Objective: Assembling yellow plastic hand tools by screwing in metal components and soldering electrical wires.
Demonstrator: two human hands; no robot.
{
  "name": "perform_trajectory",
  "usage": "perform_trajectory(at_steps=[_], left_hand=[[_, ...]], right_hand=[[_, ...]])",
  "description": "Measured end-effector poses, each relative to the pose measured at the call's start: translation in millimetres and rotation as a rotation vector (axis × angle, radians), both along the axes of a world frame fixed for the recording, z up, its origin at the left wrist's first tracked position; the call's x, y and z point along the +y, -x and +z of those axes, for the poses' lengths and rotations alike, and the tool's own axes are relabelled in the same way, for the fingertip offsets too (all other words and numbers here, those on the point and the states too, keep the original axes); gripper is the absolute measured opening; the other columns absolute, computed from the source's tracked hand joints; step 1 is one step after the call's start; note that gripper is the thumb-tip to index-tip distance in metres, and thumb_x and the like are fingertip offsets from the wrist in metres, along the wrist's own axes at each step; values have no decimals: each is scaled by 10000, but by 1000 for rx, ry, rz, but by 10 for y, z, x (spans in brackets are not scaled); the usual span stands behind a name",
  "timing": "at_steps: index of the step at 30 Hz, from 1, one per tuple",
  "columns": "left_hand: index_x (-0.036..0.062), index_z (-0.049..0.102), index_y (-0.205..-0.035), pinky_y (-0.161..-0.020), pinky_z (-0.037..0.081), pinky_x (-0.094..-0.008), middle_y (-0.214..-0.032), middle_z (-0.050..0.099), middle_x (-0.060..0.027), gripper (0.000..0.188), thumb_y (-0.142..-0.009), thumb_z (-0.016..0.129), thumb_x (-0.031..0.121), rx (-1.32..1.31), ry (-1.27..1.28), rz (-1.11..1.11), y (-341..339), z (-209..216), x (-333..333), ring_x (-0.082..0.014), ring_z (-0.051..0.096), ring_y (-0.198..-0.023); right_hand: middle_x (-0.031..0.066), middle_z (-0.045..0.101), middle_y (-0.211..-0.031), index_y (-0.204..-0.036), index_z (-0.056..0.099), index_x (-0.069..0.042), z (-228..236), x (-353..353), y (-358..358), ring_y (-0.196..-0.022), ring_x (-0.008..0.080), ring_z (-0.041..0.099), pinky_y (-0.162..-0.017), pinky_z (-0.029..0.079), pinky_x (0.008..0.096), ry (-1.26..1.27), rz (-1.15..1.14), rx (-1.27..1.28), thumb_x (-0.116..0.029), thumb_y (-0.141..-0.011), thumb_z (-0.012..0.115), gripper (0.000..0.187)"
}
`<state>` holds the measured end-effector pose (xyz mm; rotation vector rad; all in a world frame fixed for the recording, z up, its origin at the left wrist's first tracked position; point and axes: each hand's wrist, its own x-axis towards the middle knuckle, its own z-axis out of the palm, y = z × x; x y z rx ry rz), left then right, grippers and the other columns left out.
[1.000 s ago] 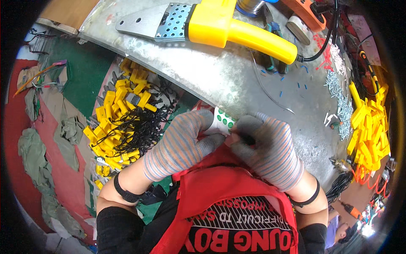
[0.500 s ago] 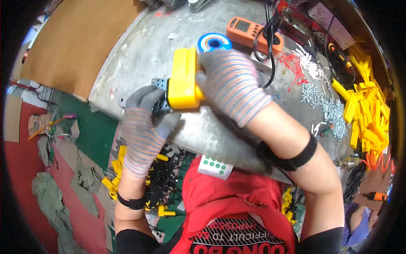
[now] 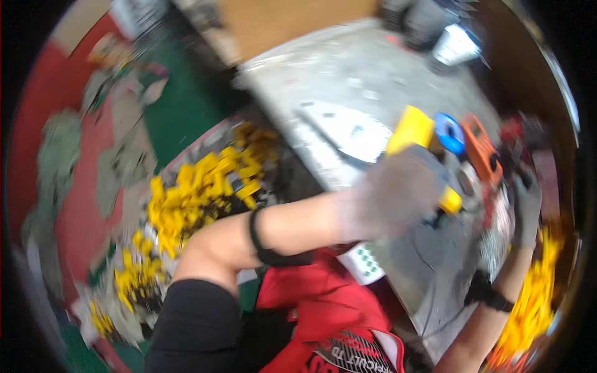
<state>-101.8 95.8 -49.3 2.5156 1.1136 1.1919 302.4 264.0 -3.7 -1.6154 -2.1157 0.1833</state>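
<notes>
- Head view: workbench (image 3: 367, 71) swung round toward the upper right compared with half a second ago, everything smeared by motion.
- Heap of yellow parts (image 3: 205, 186) beyond the bench's left edge, another yellow pile (image 3: 536, 292) at far right.
- Yellow tool (image 3: 413, 124) lying on the bench, pale metal plate (image 3: 357, 133) pointing left, handle end showing past the glove.
- Just changed: right hand (image 3: 527, 208) off the tool and out at the bench's right side; left hand (image 3: 398, 193) shifted from the plate end to the body and handle. Judged from this, tool now left to the left hand alone, right hand free for something else.
- Left forearm (image 3: 305, 221) laid nearly level across the view; right forearm (image 3: 505, 289) rising steeply from the lower edge, glove just beside the orange meter (image 3: 479, 146).
- Sticker sheet (image 3: 364, 264) with green dots by the bench's near edge, against the red apron (image 3: 317, 295), apart from the right hand.
- Fingers: left ones over the tool, grip hidden by blur; right ones pointing away, cannot tell whether holding anything.
</notes>
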Motion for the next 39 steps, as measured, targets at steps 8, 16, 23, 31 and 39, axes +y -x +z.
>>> perform_trajectory(at_steps=[8, 16, 23, 31, 39], left_hand=[[89, 711, -901, -682, 459, -414, -861, 672, -59, 188, -797, 630, 224, 468, -7, 371, -466, 53, -108, -244, 647, -775], [104, 648, -892, -674, 503, -368, -820, 653, -56, 132, -783, 611, 169, 233, 391, 316, 156, 249, -1130, -239, 671, -784], [148, 614, -1100, -819, 511, -459, -1033, 661, -150, 404, -701, 646, 98, 196, 1167, 524, 1479, -1046, -2235, -372, 636, -991], [157, 666, -1119, -848, 511, -401, -1033, 670, -120, 343, -778, 639, 128, 816, 955, 1526, 3052, -2093, -3740, -287, 667, -989], [92, 655, -1185, -904, 510, -440, -1139, 656, -202, 413, -781, 582, 143, 406, 1442, 872, 2561, -2201, -2631, -362, 628, -1075]], right_hand=[[51, 666, -1135, -1212, 632, -25, -273, 140, 824, -979, 169, 617, -897, 467, 294, 128, 28, -157, -285, -958, 615, 364], [113, 505, -1374, -1374, 469, 11, 44, -709, 1048, -1236, 229, 515, -1090, 367, 352, 189, 227, 672, -145, -1010, 414, 400], [168, 585, -1105, -1040, 617, -19, 705, -2132, 2323, -1052, 293, 568, -937, 423, 368, 381, 855, -192, -298, -735, 673, 417], [144, 594, -1117, -1108, 603, -7, 646, -2129, 2091, -1097, 295, 552, -1010, 375, 396, 390, 535, -217, -204, -828, 596, 343], [169, 597, -1111, -1104, 602, 8, 697, -2233, 1952, -1076, 319, 560, -980, 397, 386, 350, 451, -178, -85, -782, 598, 335]])
